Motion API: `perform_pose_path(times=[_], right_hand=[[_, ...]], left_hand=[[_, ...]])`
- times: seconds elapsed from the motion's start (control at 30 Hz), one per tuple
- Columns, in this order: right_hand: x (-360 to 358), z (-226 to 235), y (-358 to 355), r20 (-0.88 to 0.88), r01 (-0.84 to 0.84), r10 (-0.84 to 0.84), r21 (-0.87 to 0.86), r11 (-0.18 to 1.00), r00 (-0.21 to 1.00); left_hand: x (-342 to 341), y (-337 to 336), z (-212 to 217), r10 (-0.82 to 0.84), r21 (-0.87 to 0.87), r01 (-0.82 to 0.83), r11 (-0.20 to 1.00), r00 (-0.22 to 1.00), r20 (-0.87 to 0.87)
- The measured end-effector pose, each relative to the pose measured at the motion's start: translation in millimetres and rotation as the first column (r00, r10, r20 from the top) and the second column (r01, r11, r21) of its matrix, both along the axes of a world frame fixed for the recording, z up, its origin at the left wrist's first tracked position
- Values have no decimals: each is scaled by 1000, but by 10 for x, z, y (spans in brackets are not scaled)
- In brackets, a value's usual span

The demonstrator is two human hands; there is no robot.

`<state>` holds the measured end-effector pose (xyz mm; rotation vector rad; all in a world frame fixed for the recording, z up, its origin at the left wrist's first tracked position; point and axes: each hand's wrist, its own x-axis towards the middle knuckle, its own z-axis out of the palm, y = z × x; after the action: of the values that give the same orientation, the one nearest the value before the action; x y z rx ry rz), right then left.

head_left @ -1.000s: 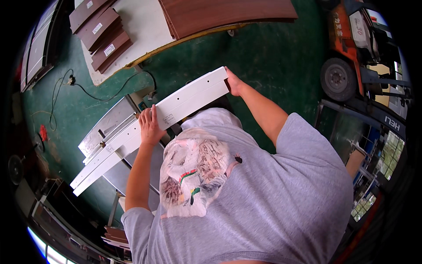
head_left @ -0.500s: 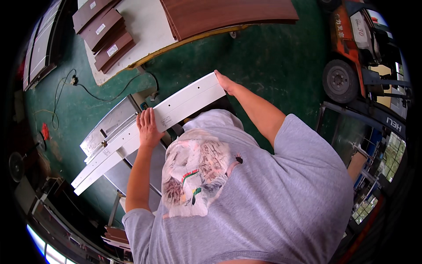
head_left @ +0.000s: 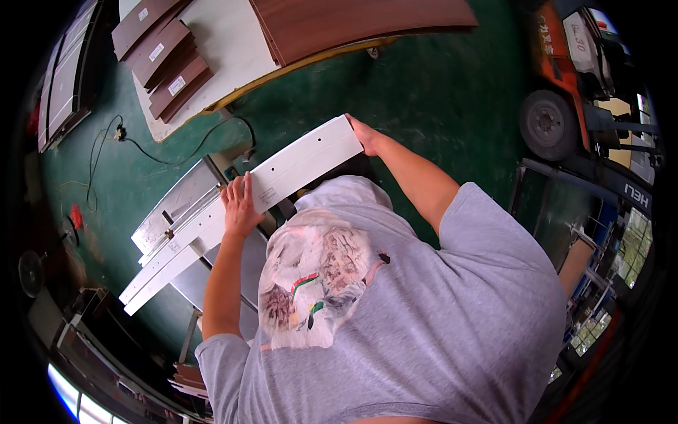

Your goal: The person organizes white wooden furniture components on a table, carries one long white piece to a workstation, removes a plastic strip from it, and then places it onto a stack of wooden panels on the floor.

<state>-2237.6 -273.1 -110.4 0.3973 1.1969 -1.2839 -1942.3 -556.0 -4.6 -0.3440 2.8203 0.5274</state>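
A long white board (head_left: 311, 161) with several small dark holes slants from upper right to lower left in front of me. My right hand (head_left: 363, 136) grips its right end, the thumb on the end edge and the other fingers mostly hidden behind. Further left, my left hand (head_left: 241, 208) lies over the board near its middle, fingers bent across the far edge and slightly apart. Leftward the board reaches over a machine with a grey metal table (head_left: 180, 199) and a long rail. A second white strip (head_left: 159, 274) seems to run alongside it there.
Beyond stands a pale worktable (head_left: 233, 35) with brown panels (head_left: 166, 53) stacked on it. A black cable (head_left: 166, 162) lies on the green floor. To the right are an orange forklift (head_left: 558, 63) and a metal frame (head_left: 540, 194). Stacked boards (head_left: 70, 71) stand far left.
The board and my right hand stay almost in place. My left fingers have spread slightly. The surroundings have shifted a little with my head.
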Motion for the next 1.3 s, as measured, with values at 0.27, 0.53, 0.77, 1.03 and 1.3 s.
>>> perform_pose_path(times=[0.27, 0.53, 0.77, 1.03, 1.3], right_hand=[[-40, 194, -223, 72, -6, 7, -10, 1000, 997], [-37, 309, -363, -53, -142, 150, 138, 980, 987], [-26, -41, -335, -187, 13, 28, 215, 977, 982], [9, 117, -336, -101, -73, 88, 142, 987, 991], [56, 91, -347, -127, -71, 82, 89, 993, 989]], left_hand=[[560, 262, 6, 668, 166, -649, 742, 700, -252], [2148, -426, -584, 813, 802, -386, -455, -548, 198], [2238, -660, -824, 790, 892, -103, -440, -516, 330], [1974, -620, -781, 789, 889, -300, -346, -605, 103], [2116, -679, -796, 761, 952, -9, -305, -604, 237]])
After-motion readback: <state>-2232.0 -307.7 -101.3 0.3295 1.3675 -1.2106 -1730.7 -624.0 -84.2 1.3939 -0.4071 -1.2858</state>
